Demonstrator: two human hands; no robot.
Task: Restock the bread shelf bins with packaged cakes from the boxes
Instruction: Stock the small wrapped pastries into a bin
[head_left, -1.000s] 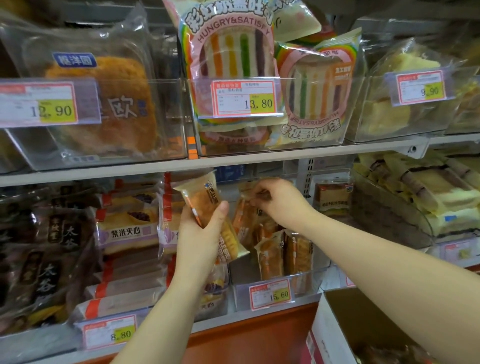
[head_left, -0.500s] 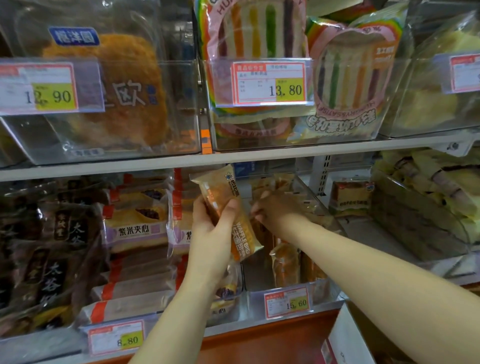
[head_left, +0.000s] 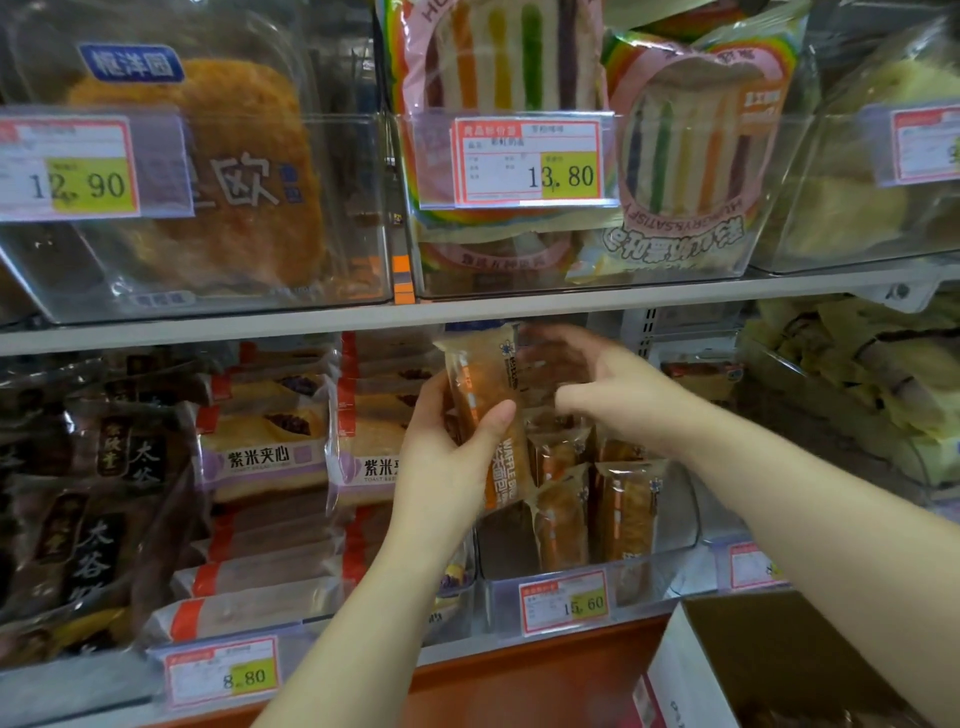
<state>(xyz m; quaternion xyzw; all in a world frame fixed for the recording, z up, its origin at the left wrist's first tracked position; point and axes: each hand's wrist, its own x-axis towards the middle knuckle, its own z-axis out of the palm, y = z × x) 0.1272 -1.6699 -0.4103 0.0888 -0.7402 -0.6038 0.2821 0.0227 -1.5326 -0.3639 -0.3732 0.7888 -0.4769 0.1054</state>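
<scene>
One open cardboard box (head_left: 779, 660), brown inside and white outside, is recorded below and to the right of the clear plastic shelf bin (head_left: 675, 525) that carries the 15.60 price tag (head_left: 563, 603). Several clear, orange-striped packets of brown cake (head_left: 626, 512) are stood upright inside the bin. The left hand (head_left: 447, 457) is held at the bin's upper left, with thumb and fingers wrapped round one orange-and-clear waffle cake packet (head_left: 480, 384), kept near upright above the bin's left side. The right hand (head_left: 608, 389) is placed over the bin's rear with its fingers part curled. It is blurred, so whether anything is gripped cannot be determined.
</scene>
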